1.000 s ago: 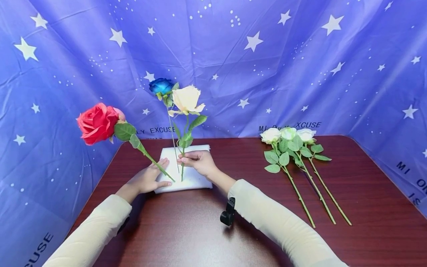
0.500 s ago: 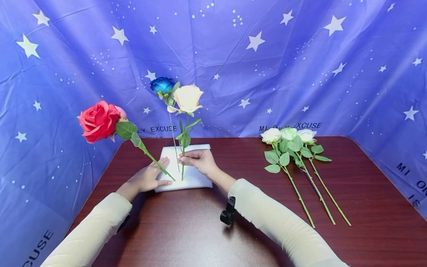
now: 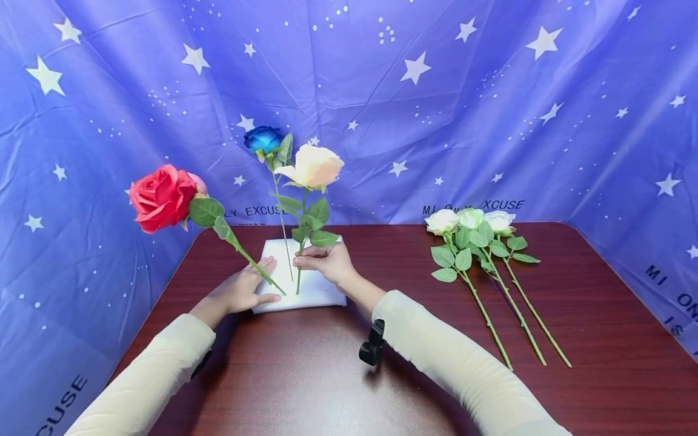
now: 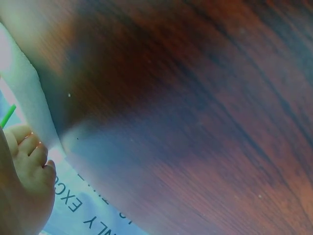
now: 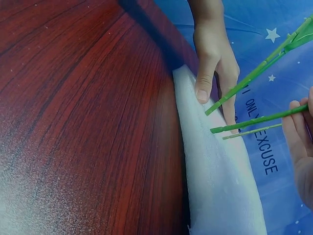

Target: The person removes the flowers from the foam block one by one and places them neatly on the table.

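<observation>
My right hand (image 3: 331,264) pinches the green stem of a cream rose (image 3: 313,166) between thumb and fingers. The foot of that stem stands in a white foam block (image 3: 324,297). Resting on the block's left part, my left hand (image 3: 240,292) has its fingers spread and its thumb stretched along the front. A red rose (image 3: 162,198) leans left over that hand, its stem foot in the foam. Behind the cream rose a blue rose (image 3: 263,139) stands nearly upright on a thin stem. In the right wrist view, three stems, the held stem (image 5: 259,119) among them, meet the foam close together.
Three white roses (image 3: 471,221) lie side by side on the right of the dark red wooden table (image 3: 305,375), stems toward me. A blue curtain with stars (image 3: 371,79) surrounds the table's back and sides. A black wrist camera (image 3: 372,345) hangs at my right sleeve.
The cream rose has turned about its stem: its bloom now leans further right and its leaves face another way. My right hand keeps its pinch; my left hand stays in place.
</observation>
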`<state>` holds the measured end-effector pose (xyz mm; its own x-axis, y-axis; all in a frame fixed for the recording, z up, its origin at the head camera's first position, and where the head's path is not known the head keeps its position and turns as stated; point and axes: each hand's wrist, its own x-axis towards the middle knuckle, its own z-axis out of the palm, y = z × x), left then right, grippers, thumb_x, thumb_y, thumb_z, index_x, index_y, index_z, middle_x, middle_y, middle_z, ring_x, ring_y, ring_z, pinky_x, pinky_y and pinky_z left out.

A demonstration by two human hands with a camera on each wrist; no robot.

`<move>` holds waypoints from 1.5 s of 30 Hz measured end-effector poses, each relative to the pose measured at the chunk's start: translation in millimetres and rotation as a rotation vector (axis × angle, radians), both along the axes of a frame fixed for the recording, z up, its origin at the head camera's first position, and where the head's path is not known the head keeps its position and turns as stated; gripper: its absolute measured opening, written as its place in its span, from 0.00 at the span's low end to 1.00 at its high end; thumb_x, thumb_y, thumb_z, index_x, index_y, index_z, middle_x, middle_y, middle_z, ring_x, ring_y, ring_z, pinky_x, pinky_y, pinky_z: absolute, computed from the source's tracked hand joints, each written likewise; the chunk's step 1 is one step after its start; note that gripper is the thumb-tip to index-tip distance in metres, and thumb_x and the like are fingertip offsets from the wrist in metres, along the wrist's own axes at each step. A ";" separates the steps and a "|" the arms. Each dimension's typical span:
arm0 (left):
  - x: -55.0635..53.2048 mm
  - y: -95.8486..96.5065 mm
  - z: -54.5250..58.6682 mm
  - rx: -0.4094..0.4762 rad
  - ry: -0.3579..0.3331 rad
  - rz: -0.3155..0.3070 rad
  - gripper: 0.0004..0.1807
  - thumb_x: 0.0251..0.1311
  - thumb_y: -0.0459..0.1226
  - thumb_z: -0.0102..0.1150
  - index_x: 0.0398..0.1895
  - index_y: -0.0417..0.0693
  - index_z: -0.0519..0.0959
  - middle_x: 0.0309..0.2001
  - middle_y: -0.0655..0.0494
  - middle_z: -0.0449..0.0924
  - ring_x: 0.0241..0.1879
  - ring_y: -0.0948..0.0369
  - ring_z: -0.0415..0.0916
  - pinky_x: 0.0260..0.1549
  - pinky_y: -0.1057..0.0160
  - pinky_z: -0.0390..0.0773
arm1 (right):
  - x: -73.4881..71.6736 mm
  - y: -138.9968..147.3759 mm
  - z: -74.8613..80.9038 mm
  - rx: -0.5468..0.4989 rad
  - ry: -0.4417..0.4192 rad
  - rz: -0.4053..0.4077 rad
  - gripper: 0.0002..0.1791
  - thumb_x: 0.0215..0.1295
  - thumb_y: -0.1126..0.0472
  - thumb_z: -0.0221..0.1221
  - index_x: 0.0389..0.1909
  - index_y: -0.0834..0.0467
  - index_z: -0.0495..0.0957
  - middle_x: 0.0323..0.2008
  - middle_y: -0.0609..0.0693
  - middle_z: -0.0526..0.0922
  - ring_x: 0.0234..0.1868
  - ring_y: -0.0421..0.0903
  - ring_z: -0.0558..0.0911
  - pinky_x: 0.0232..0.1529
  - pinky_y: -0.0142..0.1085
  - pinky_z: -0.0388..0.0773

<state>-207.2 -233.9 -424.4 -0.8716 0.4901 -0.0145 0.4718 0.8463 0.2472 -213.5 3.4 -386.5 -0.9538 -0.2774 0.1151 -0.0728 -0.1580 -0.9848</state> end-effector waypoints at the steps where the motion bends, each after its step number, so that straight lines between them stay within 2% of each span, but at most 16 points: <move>1: 0.2 -0.2 -0.5 0.002 -0.001 0.001 0.49 0.58 0.57 0.59 0.72 0.34 0.56 0.74 0.38 0.54 0.74 0.42 0.51 0.71 0.43 0.56 | -0.1 0.0 -0.2 -0.009 -0.005 -0.011 0.14 0.53 0.76 0.65 0.40 0.79 0.78 0.35 0.66 0.87 0.28 0.38 0.86 0.42 0.42 0.85; 8: 2.1 -2.5 -3.6 0.011 -0.014 0.012 0.49 0.57 0.57 0.59 0.72 0.35 0.57 0.74 0.38 0.54 0.74 0.42 0.51 0.71 0.43 0.56 | 0.3 0.1 6.4 -0.129 -0.052 -0.049 0.15 0.52 0.78 0.64 0.40 0.81 0.77 0.26 0.50 0.88 0.26 0.38 0.86 0.43 0.44 0.85; 14: 3.4 -2.9 -4.5 0.015 -0.007 0.015 0.49 0.57 0.58 0.59 0.72 0.34 0.57 0.73 0.37 0.55 0.74 0.42 0.51 0.71 0.43 0.56 | 1.0 8.2 14.4 -0.099 -0.053 -0.049 0.15 0.54 0.76 0.63 0.42 0.81 0.78 0.27 0.52 0.88 0.22 0.39 0.86 0.39 0.43 0.86; 23: 5.9 -3.0 -2.9 0.018 -0.007 0.018 0.49 0.58 0.60 0.57 0.71 0.34 0.58 0.73 0.37 0.56 0.74 0.41 0.52 0.70 0.42 0.57 | 7.1 36.1 14.9 -0.119 -0.092 -0.034 0.16 0.53 0.80 0.61 0.44 0.82 0.75 0.22 0.43 0.86 0.24 0.40 0.86 0.36 0.39 0.86; 30: 6.3 -2.5 -3.4 0.033 -0.016 0.020 0.49 0.58 0.59 0.58 0.72 0.34 0.57 0.74 0.38 0.54 0.74 0.42 0.50 0.71 0.42 0.55 | 6.0 59.2 13.8 -0.122 -0.133 -0.075 0.14 0.53 0.81 0.60 0.43 0.77 0.75 0.20 0.42 0.86 0.24 0.39 0.86 0.34 0.36 0.86; 35: 5.4 -1.8 -1.8 0.036 -0.014 0.014 0.49 0.58 0.58 0.59 0.72 0.34 0.56 0.74 0.38 0.54 0.74 0.42 0.50 0.71 0.42 0.55 | 6.3 76.3 13.5 -0.078 -0.133 -0.092 0.17 0.54 0.79 0.61 0.46 0.78 0.76 0.22 0.42 0.87 0.25 0.39 0.87 0.36 0.38 0.86; 40: 3.6 -1.3 0.2 0.041 -0.013 0.020 0.49 0.57 0.58 0.60 0.72 0.35 0.57 0.74 0.39 0.54 0.75 0.43 0.50 0.71 0.43 0.56 | 8.8 92.2 14.2 -0.068 -0.134 -0.087 0.17 0.55 0.78 0.61 0.47 0.78 0.75 0.29 0.46 0.89 0.27 0.41 0.88 0.37 0.38 0.86; 45: 2.7 -1.3 0.7 0.039 -0.016 0.018 0.49 0.57 0.58 0.60 0.72 0.36 0.57 0.74 0.40 0.53 0.75 0.43 0.49 0.72 0.44 0.55 | 11.8 107.3 14.1 -0.065 -0.146 -0.076 0.16 0.56 0.79 0.60 0.47 0.78 0.74 0.28 0.43 0.88 0.27 0.41 0.88 0.35 0.37 0.86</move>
<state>-204.5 -235.1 -423.7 -0.8800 0.4748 -0.0092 0.4524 0.8441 0.2878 -201.7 110.7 -372.4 -0.9797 -0.2001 -0.0105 0.0557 -0.2213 -0.9736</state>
